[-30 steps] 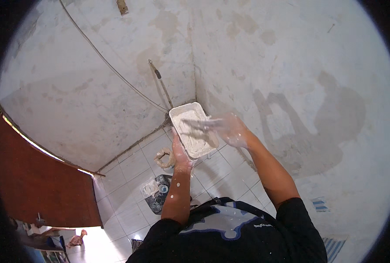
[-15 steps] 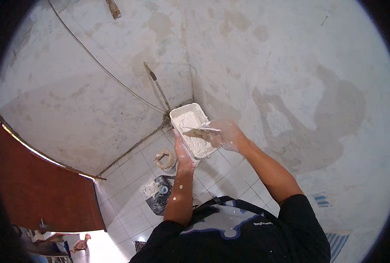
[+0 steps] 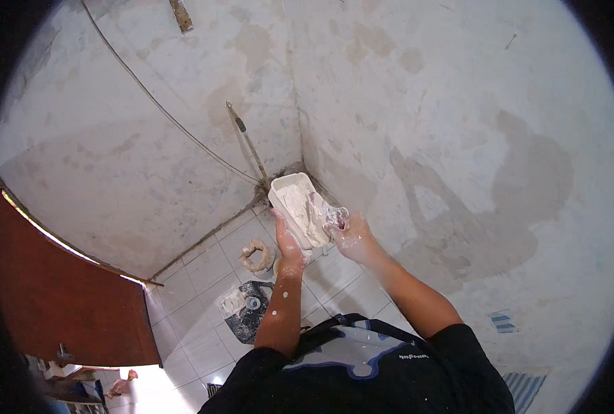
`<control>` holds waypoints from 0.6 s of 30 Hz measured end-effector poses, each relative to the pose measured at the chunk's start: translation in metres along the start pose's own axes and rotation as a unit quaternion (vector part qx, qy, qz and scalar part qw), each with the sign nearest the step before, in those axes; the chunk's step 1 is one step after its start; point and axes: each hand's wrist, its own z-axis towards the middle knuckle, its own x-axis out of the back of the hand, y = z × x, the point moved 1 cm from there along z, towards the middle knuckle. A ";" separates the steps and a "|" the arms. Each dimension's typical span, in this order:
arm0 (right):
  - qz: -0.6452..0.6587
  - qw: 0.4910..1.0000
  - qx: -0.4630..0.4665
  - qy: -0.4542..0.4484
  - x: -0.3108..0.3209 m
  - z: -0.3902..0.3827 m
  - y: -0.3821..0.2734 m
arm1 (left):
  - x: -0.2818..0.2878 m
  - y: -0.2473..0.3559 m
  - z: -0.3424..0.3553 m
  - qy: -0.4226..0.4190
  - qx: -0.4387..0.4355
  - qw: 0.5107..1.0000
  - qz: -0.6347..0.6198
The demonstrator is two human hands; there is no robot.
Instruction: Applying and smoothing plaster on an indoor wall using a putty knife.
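A white rectangular plastic tub [image 3: 279, 181] is in my left hand [image 3: 289, 245], whose fingers wrap around its left side and underneath. Thick off-white filler paste [image 3: 297, 204] lines the inside of the tub. My right hand [image 3: 354, 238] grips a putty knife [image 3: 335, 217] at the tub's right edge. White paste coats the blade, and the fingers hide most of its handle. Both hands are smeared with paste, and dried specks dot my left forearm.
Below, on the tiled floor, stand an open bag of powder in a bucket [image 3: 256, 256] and a paste-smeared dark box [image 3: 249, 319]. A long pole [image 3: 247, 141] leans in the wall corner, beside a hanging cable [image 3: 156, 103]. To the left is a brown door [image 3: 65, 290].
My right hand has drawn the putty knife from over the paste to the tub's right edge and turned the blade, now showing its flat face. The tub sits slightly lower in view.
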 end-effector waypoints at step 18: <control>0.610 0.746 -0.251 -0.093 -0.037 0.013 -0.019 | 0.045 -0.002 -0.006 0.015 -0.054 0.992 0.110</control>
